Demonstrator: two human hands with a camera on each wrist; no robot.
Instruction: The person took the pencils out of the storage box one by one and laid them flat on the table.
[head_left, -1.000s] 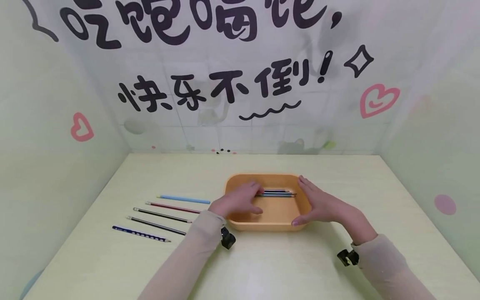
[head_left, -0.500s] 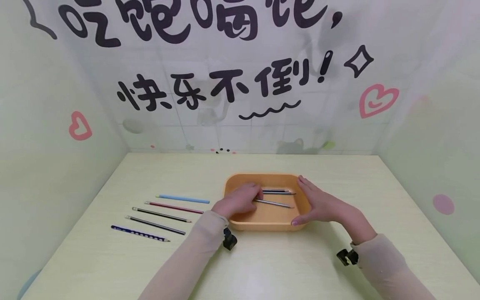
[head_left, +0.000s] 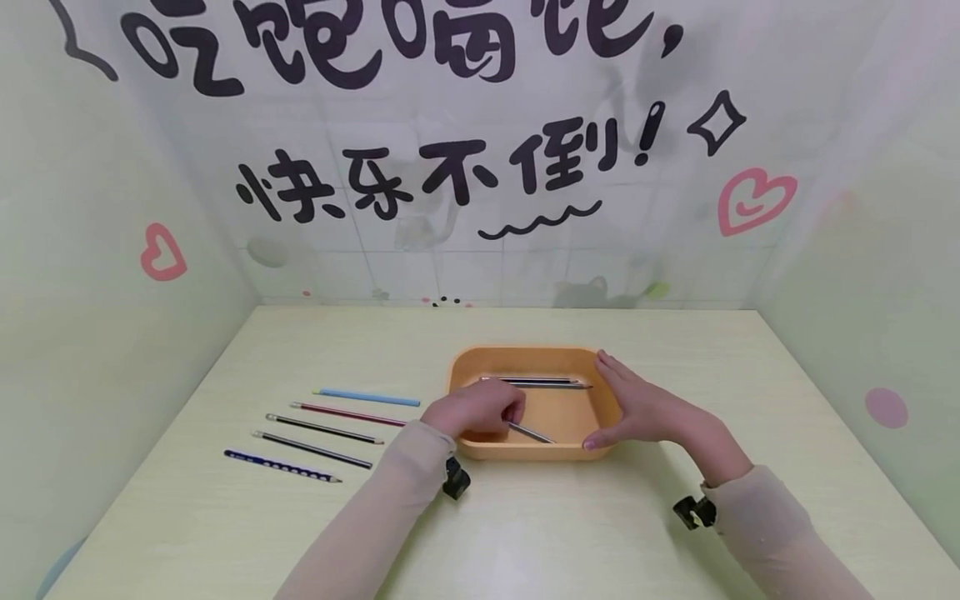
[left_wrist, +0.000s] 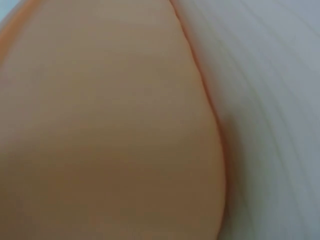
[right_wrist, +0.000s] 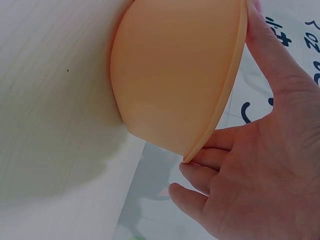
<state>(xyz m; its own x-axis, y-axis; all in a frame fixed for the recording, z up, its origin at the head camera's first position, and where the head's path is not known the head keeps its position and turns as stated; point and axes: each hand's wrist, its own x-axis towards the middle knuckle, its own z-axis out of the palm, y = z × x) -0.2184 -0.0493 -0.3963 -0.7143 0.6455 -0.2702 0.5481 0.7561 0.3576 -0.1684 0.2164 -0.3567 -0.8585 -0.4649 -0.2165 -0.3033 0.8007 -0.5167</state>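
grey pencil, end hidden in left grip

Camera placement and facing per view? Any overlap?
Head: head-worn, facing forward-down at tray; left hand, right hand, sleeves show.
Left wrist: worn there, facing tray's outer wall, table; no hand plainly visible.
Right wrist: worn there, facing outer wall and rim; right hand shows.
Shared: head and right wrist both show tray, right hand, lettering.

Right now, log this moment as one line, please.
Left hand: grips grey pencil inside orange tray; Right hand: touches tray rim; In tray: pencils along far side; On table: five pencils, left of tray
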